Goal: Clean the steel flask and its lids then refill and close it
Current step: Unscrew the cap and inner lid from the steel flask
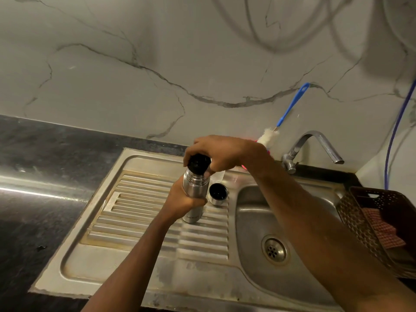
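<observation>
1 steel flask (194,186): standing upright on the sink drainboard (144,192), left hand (182,202) gripping its body. 1 black inner lid (198,163): sitting on the mouth, right hand (221,152) fingers grasping it. 1 steel outer cap (218,194): lying just beside the flask, opening upward.

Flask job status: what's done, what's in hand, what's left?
Done: the outer cap is off and stands mouth-up on the drainboard.
In hand: the left hand grips the flask. The right hand grips the black stopper on its mouth. Tightening or loosening, cannot tell.
Left: at least refitting the outer cap. The brush leans unused, so the washing status is unclear.
</observation>
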